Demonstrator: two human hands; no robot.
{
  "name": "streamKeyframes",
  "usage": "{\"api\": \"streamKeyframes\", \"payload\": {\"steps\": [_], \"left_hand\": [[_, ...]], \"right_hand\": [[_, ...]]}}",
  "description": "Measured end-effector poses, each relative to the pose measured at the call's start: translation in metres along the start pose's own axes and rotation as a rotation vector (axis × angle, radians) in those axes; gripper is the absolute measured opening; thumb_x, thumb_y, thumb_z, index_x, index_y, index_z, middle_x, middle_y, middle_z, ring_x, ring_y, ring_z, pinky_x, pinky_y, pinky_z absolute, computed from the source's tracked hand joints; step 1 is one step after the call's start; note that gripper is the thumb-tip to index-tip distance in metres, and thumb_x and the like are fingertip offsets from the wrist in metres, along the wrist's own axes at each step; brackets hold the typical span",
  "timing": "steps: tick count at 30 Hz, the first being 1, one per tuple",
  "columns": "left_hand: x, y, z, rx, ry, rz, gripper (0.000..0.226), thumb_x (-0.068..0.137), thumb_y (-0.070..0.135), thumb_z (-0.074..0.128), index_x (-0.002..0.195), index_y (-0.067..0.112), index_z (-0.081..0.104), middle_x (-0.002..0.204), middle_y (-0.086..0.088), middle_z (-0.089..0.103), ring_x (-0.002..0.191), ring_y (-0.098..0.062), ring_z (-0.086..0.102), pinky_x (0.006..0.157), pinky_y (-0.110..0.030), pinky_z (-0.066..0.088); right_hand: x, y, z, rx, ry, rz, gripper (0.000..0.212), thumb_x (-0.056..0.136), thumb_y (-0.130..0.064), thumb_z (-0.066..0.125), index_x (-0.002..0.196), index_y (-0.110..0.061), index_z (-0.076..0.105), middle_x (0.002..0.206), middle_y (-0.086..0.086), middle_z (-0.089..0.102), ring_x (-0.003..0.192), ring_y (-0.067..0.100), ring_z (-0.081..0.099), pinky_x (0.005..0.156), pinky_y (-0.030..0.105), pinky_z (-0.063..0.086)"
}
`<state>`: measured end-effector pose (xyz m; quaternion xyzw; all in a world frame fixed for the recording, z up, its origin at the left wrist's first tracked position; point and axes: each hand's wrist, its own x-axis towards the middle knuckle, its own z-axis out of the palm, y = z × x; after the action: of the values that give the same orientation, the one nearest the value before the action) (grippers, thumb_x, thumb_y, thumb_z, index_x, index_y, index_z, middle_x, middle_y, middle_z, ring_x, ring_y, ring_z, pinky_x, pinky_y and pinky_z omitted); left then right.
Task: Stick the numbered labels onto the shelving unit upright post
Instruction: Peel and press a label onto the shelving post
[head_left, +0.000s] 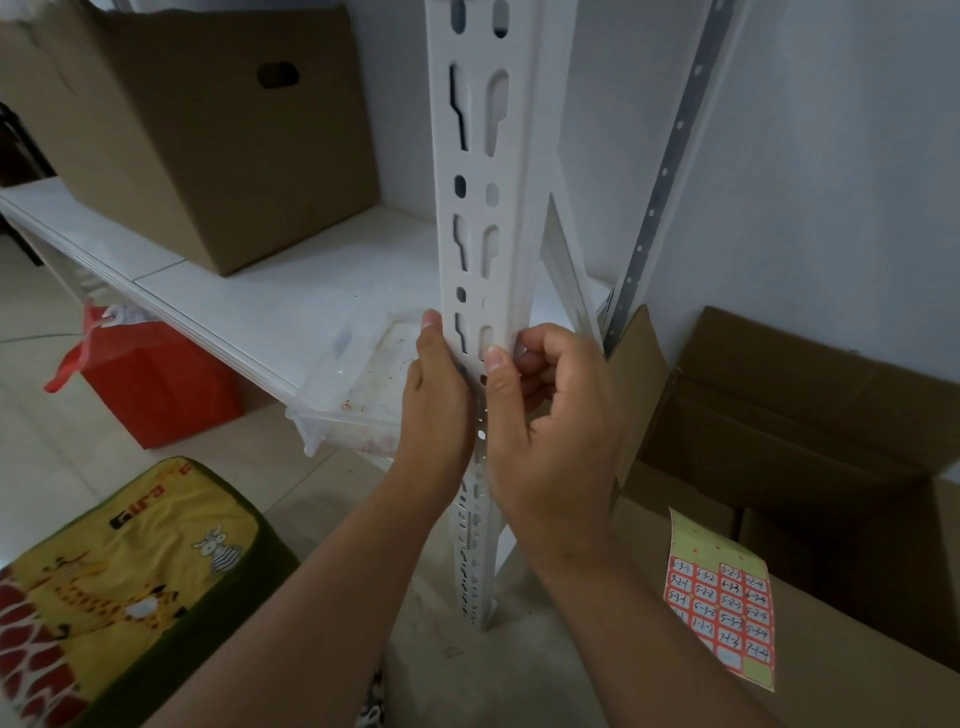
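A white slotted upright post (480, 171) of the shelving unit runs down the middle of the head view. My left hand (439, 395) lies flat against the post's left edge, fingers straight. My right hand (550, 426) is curled at the post's right edge at the same height, its thumb pressed on the post's front face; whether a label sits under the fingers is hidden. A sheet of red numbered labels (722, 603) on pale green backing lies on a closed cardboard box (852, 660) at the lower right.
A large cardboard box (208, 130) stands on the white shelf (291, 291), with a clear plastic tray (358, 395) at the shelf's front edge. An open carton (810, 410) sits right of the post. A red bag (150, 384) and a yellow giraffe cushion (130, 582) are on the floor at left.
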<state>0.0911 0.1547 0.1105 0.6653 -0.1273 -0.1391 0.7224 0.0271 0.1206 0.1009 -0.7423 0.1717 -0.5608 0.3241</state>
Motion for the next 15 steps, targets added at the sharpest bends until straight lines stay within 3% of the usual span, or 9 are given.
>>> {"api": "streamKeyframes", "payload": {"steps": [3,11,15], "left_hand": [[-0.0001,-0.0001,0.0011,-0.014,0.004,-0.007,0.053,0.103,0.045,0.021,0.074,0.027,0.061,0.063,0.01,0.07,0.063,0.001,0.067,0.058,-0.015,0.052],[-0.0004,-0.0015,0.0009,-0.032,0.001,-0.013,0.055,0.102,0.047,0.021,0.075,0.027,0.064,0.069,0.008,0.072,0.071,-0.007,0.07,0.068,-0.025,0.055],[-0.0001,-0.0018,-0.001,-0.003,-0.004,0.0,0.055,0.102,0.047,0.019,0.078,0.027,0.064,0.068,0.01,0.072,0.069,-0.002,0.068,0.061,-0.016,0.052]], "right_hand": [[0.001,0.0011,-0.0008,-0.023,0.0,-0.021,0.015,0.091,-0.016,0.062,0.097,-0.003,0.061,0.089,-0.003,0.058,0.078,-0.003,0.051,0.07,0.002,0.042],[0.0016,0.0027,-0.0012,-0.056,-0.006,-0.053,0.012,0.09,-0.013,0.062,0.094,-0.001,0.061,0.087,0.003,0.06,0.081,-0.001,0.049,0.069,0.001,0.039],[0.0002,0.003,-0.0017,-0.036,-0.002,-0.031,0.014,0.09,-0.015,0.063,0.095,-0.003,0.062,0.088,0.003,0.062,0.081,0.0,0.052,0.069,0.002,0.042]]}}
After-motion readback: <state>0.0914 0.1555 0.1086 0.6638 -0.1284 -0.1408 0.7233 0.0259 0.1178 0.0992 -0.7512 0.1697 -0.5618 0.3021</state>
